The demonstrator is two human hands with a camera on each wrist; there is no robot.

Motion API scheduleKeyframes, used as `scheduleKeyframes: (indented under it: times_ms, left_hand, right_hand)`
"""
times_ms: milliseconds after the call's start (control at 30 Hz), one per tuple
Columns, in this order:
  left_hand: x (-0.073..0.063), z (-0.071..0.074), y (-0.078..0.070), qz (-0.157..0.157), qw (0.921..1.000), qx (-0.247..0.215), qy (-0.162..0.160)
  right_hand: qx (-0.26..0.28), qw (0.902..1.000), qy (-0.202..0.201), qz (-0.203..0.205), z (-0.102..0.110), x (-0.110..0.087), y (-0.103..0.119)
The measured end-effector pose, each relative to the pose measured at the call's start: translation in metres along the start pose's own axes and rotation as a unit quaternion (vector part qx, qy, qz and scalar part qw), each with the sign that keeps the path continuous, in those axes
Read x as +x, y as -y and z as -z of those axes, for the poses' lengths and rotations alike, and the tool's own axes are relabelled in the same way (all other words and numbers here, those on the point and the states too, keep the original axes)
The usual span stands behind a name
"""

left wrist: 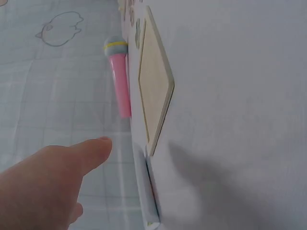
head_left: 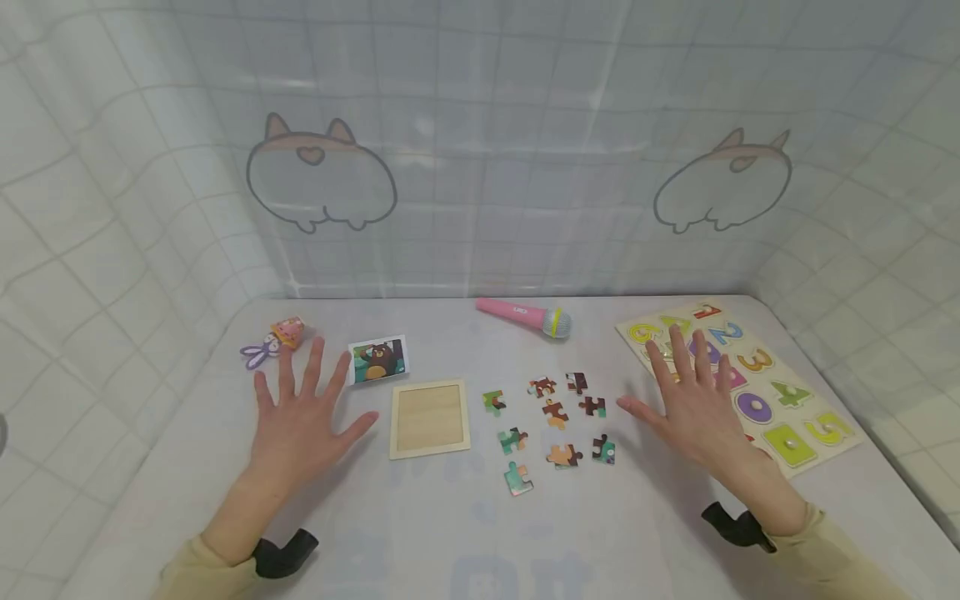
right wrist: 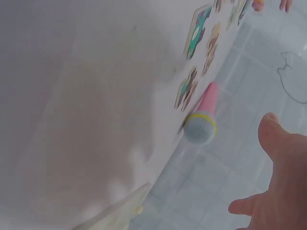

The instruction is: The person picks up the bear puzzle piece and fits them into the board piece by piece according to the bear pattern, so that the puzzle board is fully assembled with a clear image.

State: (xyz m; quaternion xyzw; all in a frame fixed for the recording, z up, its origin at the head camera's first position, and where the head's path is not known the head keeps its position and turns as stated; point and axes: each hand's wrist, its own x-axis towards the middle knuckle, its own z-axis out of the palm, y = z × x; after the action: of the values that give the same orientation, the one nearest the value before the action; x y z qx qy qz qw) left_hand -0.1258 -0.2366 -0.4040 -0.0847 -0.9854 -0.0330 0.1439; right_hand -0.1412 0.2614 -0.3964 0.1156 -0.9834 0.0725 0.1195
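Loose puzzle pieces [head_left: 556, 413] on the worktop [head_left: 615, 533]

Clock directions are from the wooden tray [head_left: 430, 419] in the head view. At nine o'clock is the left hand [head_left: 300, 429], its grip wide, holding nothing; at three, the right hand [head_left: 697, 412], equally wide, before the number board [head_left: 783, 412], where 2, 3, 4 and 5 are readable. Nearer, also at three, lie the pieces. The bear card [head_left: 378, 361] is between ten and eleven; the pink microphone [head_left: 525, 315], between one and two, carries a label too small to read.

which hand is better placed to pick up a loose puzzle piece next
Probably the right hand: it is empty and closer to the puzzle pieces, while the left hand, also empty, has the wooden frame between it and them.
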Motion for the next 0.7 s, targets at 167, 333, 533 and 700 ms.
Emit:
scheduleKeyframes:
  times_ms: [167,333,533,700]
  left_hand:
    - [0.001,-0.007,-0.010,-0.007,0.9996,-0.022,0.019]
    - [0.004,-0.011,-0.025,-0.011,0.9963,-0.061,0.059]
    - [0.004,-0.010,-0.040,-0.012,0.9829,-0.130,0.130]
    - [0.006,-0.009,-0.043,-0.004,0.9699,-0.159,0.185]
  right_hand:
    - [0.003,0.9999,0.005,0.016,-0.007,0.005,0.015]
    - [0.013,0.9993,0.012,0.034,-0.016,0.012,0.037]
    - [0.094,0.9923,0.010,0.079,-0.025,0.020,0.065]
    - [0.222,0.9700,0.015,0.099,-0.030,0.030,0.085]
